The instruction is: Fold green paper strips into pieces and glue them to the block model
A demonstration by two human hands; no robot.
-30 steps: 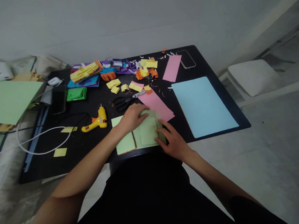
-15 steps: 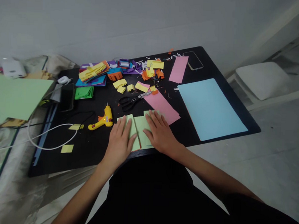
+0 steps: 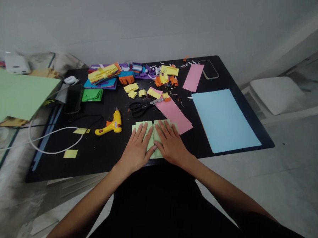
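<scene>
My left hand [image 3: 138, 146] lies flat with fingers apart on the left flap of a light green folded paper [image 3: 158, 154] at the table's front edge. Flat on the right flap rests my right hand [image 3: 173, 143], its fingers spread too. The two flaps meet along a seam between my hands, and the thumbs come close together there. Left of the paper lies a yellow hot glue gun [image 3: 113, 124]. Black-handled scissors [image 3: 142, 108] sit just beyond it. Pink paper strips [image 3: 176, 114] extend behind my right hand.
Blue sheets [image 3: 225, 120] lie on the black table [image 3: 100, 162] at right. Folded coloured papers [image 3: 104, 73] and scraps crowd the back. A phone [image 3: 209, 69] is back right, another phone [image 3: 74, 98] left. A white cable [image 3: 53, 152] loops over the left side.
My left hand has shifted right with the left part of the green paper, and the gap between the flaps has narrowed to a seam. My right hand stays pressed on the paper.
</scene>
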